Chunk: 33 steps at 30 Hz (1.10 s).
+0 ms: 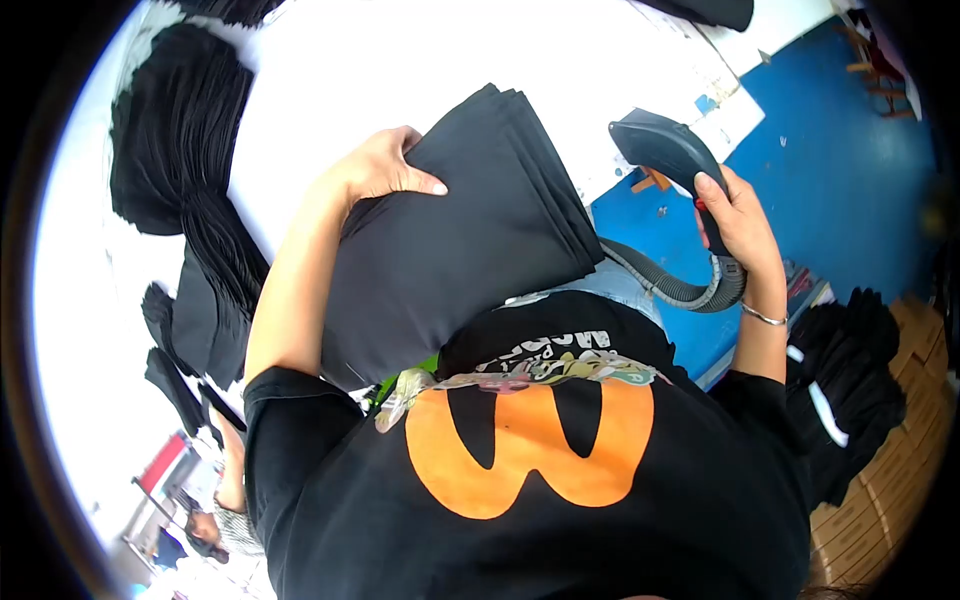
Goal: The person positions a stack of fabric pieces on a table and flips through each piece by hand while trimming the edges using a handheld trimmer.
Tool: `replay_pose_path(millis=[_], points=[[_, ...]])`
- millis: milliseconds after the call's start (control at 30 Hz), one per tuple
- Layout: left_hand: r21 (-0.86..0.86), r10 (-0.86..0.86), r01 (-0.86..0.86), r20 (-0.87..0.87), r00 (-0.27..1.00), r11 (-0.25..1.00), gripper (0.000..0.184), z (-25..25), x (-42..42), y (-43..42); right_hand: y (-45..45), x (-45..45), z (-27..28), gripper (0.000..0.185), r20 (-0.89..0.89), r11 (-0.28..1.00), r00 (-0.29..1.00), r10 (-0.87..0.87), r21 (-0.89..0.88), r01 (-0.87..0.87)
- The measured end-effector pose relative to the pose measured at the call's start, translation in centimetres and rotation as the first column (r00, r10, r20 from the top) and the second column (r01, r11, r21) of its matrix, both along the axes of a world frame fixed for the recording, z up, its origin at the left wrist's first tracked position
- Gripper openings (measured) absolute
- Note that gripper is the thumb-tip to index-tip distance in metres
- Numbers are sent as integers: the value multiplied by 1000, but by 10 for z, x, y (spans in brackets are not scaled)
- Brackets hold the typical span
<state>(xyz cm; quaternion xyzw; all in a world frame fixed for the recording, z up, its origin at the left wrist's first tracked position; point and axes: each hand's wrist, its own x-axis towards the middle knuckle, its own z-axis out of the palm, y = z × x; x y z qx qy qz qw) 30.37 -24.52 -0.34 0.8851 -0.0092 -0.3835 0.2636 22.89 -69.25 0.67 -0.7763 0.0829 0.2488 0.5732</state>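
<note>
Folded black cloth (470, 210), several layers thick, lies at the near edge of the white table and reaches toward my body. My left hand (385, 168) grips its far left edge, thumb on top and the other fingers partly hidden behind the fold. In my right hand (735, 215) is a black handheld steamer (665, 145), held by its handle out to the right of the cloth. From the handle's lower end a ribbed grey hose (670, 288) curves back toward my waist. The steamer head is apart from the cloth.
Bundled black cloth (180, 130) lies on the white table (330, 60) at left. Beyond the table's right edge is a blue floor (820, 150). More black garments (850, 380) rest beside cardboard boxes (890, 470) at lower right. Another person (225, 525) is at lower left.
</note>
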Motion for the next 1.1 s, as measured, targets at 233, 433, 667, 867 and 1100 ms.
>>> replay_pose_path(millis=[233,433,667,867,1100], points=[[-381,-88,-77,-398,913,921,70,-23,-1,-39,-19,-7,-38,50,-160,982,985,57,187,-27],[-428,-93,-52,-310,946,902,55,2,-31,-31,46,30,-39,56,57,941,986,154,296,-164],[-473,-69,-26,-183,981,880,47,27,-65,-36,45,11,-6,63,73,903,923,377,190,-384],[-458,32,-55,-58,998,887,45,53,-90,-45,4,29,39,47,323,898,900,294,228,-376],[-420,-20,60,101,995,905,49,64,-91,-66,50,27,81,52,301,929,894,332,60,-366]])
